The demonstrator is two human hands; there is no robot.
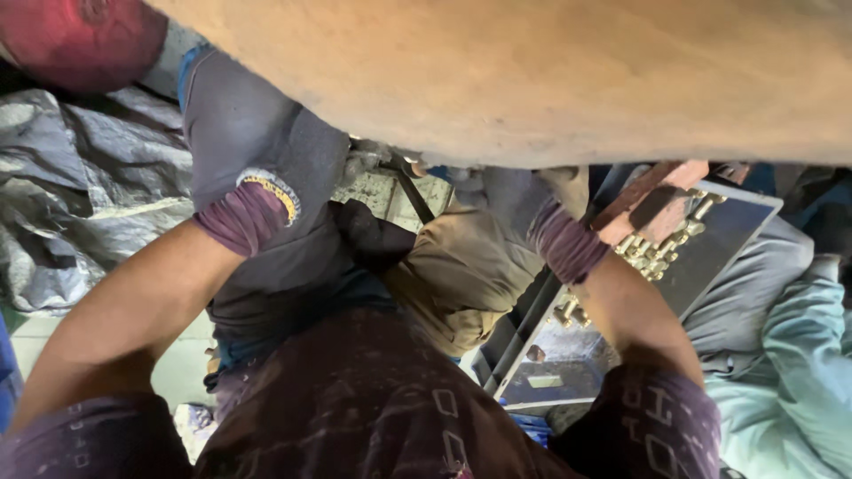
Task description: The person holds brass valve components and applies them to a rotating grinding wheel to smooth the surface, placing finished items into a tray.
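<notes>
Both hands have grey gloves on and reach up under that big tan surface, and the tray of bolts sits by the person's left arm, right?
Not quite. The head view shows the tray of bolts beside the right arm, not the left. The rest holds: the left hand and right hand wear grey gloves and reach up under the tan surface.

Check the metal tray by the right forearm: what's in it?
The metal tray holds brass-coloured bolts and a reddish-brown block. A few loose bolts lie lower down. The right hand and forearm cover the tray's left edge.
</notes>
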